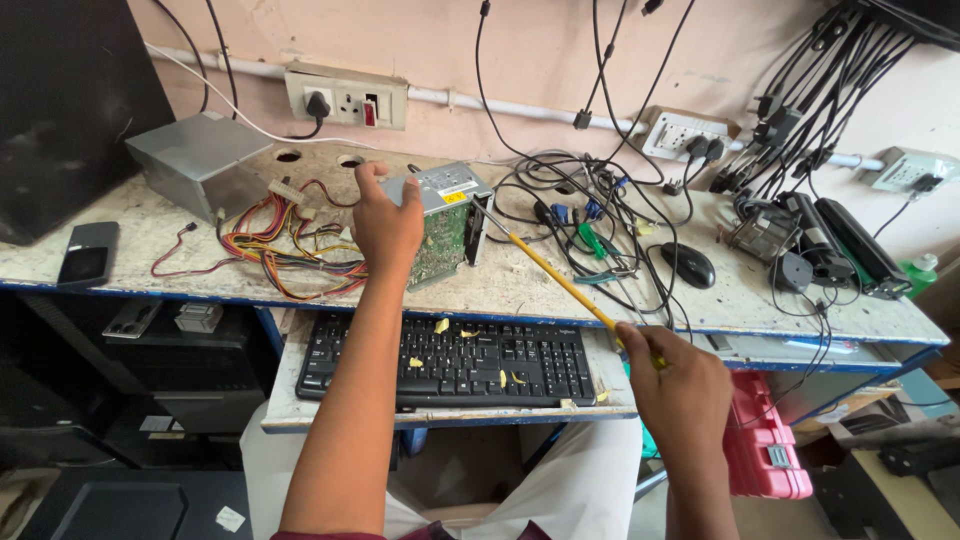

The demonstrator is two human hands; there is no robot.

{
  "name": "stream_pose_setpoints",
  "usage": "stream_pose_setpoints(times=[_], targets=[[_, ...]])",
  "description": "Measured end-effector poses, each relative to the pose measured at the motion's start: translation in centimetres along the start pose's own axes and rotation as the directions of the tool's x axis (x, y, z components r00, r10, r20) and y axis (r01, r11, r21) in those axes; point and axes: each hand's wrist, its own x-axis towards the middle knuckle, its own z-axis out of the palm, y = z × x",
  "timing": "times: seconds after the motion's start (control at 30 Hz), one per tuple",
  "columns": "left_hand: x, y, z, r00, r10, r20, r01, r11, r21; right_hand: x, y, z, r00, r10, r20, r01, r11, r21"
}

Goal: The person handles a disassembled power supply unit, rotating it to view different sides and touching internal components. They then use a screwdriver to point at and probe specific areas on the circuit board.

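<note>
My left hand [386, 225] grips an opened power supply unit [445, 215], a grey metal box with a green circuit board showing, tilted up on the workbench [520, 285]. In my right hand [680, 385] is a long screwdriver [545, 268] with a yellow shaft, its tip pointing at the right side of the unit. A bundle of coloured wires [290, 250] trails left from the unit across the bench.
A second grey power supply box [200, 160] sits at the back left, with a phone [88, 252] by the left edge. A black keyboard [450, 362] lies on the pull-out tray. A mouse [688, 264], tangled cables and black adapters [830, 240] fill the right side.
</note>
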Motion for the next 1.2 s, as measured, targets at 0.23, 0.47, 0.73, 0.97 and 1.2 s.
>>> stream_pose_setpoints(times=[0.23,0.47,0.73,0.97,1.2], targets=[[0.0,0.2,-0.3,0.999,-0.027,0.029,0.028,0.999,-0.039,-0.4,1.2,1.5,0.966,-0.209,-0.155,0.197,0.976,-0.088],[-0.2,0.3,0.1,1.0,0.012,-0.007,-0.012,0.999,-0.031,0.0,1.5,2.3,0.989,0.02,0.146,-0.046,0.983,0.177],[-0.4,-0.4,0.5,1.0,0.009,0.022,-0.009,1.0,-0.021,-0.8,1.8,2.8,0.975,-0.186,-0.123,0.185,0.983,-0.022],[-0.7,-0.4,1.0,1.0,0.006,-0.005,-0.006,0.998,-0.056,-0.4,6.0,6.0,0.966,0.069,0.249,-0.169,0.898,0.406],[-5.8,-0.2,-1.5,0.778,0.492,-0.391,-0.494,0.863,0.103,-0.9,10.4,7.7,0.973,0.223,0.055,-0.23,0.954,0.192]])
